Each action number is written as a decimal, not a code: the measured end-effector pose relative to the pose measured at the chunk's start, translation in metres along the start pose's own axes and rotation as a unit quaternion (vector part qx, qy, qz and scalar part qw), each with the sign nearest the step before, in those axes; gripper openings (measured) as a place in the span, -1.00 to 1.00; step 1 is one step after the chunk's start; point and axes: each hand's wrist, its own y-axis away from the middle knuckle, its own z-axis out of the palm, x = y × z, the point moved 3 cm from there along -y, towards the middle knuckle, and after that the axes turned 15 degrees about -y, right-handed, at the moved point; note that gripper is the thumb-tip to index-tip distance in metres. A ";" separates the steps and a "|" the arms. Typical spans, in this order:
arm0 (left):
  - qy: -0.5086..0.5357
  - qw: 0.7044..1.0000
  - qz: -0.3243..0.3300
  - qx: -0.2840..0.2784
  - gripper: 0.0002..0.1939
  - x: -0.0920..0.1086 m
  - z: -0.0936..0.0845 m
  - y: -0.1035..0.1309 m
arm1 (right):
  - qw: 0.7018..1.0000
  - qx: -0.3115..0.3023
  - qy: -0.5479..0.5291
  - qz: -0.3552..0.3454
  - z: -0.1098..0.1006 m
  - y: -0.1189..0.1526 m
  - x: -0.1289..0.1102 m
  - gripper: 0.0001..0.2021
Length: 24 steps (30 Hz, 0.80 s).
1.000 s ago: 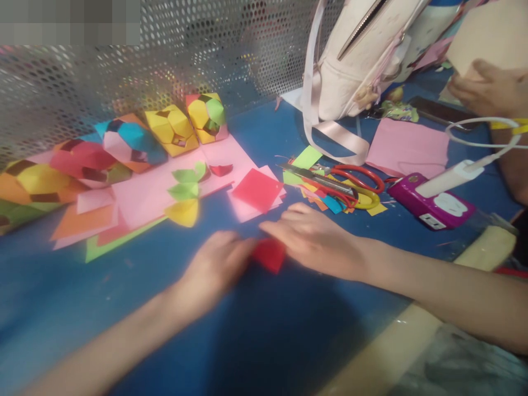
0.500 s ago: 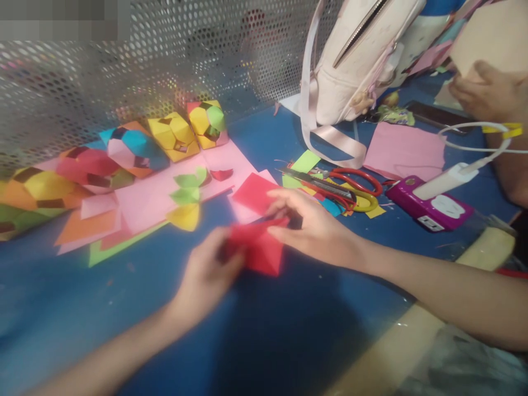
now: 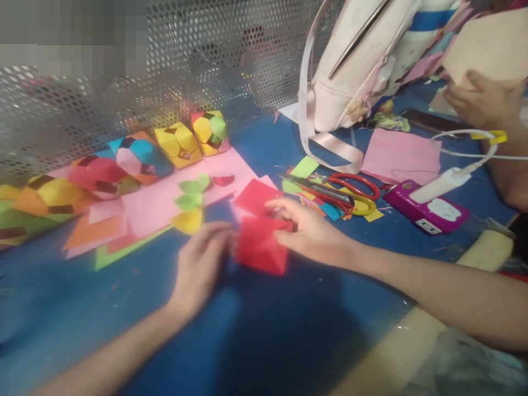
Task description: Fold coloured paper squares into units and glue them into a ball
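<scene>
A folded square of red paper [image 3: 264,250] is held above the blue table in front of me. My right hand [image 3: 303,223] pinches it at its upper right corner. At its left edge is my left hand [image 3: 204,261], with fingers bent and smeared by motion; whether they grip the edge I cannot tell. Just behind lies another red paper square [image 3: 256,196], partly over pink paper. Small curved paper pieces sit beyond my left hand: a green one [image 3: 190,193], a yellow one [image 3: 188,221] and a red one [image 3: 224,180].
Several multicoloured paper balls [image 3: 177,144] line the metal mesh panel [image 3: 264,71]. Scissors [image 3: 357,186] and a cutter [image 3: 315,187] lie on paper scraps to the right. Beyond are a purple power adapter [image 3: 427,206], a pale bag [image 3: 350,66] and another person's hand [image 3: 480,99].
My left hand has moved left from over the red paper to its edge, uncovering more of it. My right hand keeps its pinch. The camera view has shifted slightly.
</scene>
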 end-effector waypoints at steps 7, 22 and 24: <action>0.008 0.999 -0.013 -0.035 -0.79 -0.001 0.004 -0.007 | 0.988 -0.092 0.124 -0.028 0.002 0.001 -0.007 -0.51; 0.016 0.999 -0.008 -0.047 -0.73 -0.001 0.004 -0.004 | 0.972 -0.061 0.173 -0.147 0.007 0.000 0.003 -0.60; 0.005 1.000 0.003 -0.022 -0.72 0.001 0.001 -0.002 | 0.968 -0.049 0.175 -0.175 0.007 0.001 0.002 -0.64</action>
